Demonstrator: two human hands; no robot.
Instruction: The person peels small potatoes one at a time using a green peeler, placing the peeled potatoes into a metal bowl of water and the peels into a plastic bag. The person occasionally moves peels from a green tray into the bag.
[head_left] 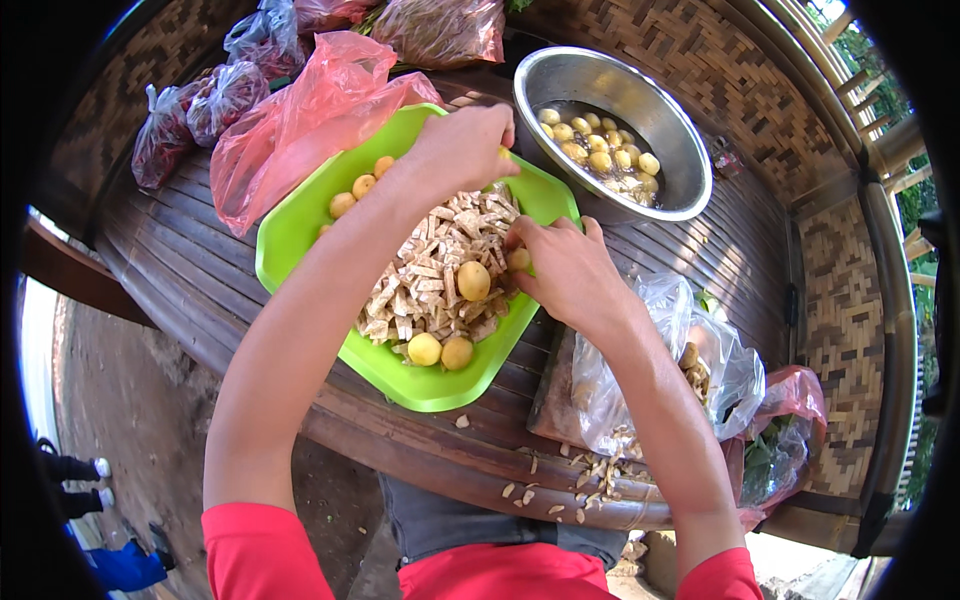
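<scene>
A bright green plastic tray point(420, 386) holds a heap of pale, brown-flecked cut strips point(425, 272). Round peeled potatoes lie around its edges, and one potato point(473, 281) rests on top of the heap. Over the tray's far edge, my left hand point(465, 145) is closed, with a sliver of yellow potato point(504, 153) showing beneath its curled fingers. At the tray's right side, my right hand point(568, 268) has its fingers around another potato point(518, 259). Part of the left potato and of the heap is hidden by my hands and forearm.
A metal bowl point(690, 150) with potatoes in water stands at the back right. Pink plastic point(300, 120) and tied bags point(228, 100) lie at the far left. A clear bag point(655, 310) with peelings sits near my right forearm. Scraps point(600, 478) litter the slatted bench's front edge.
</scene>
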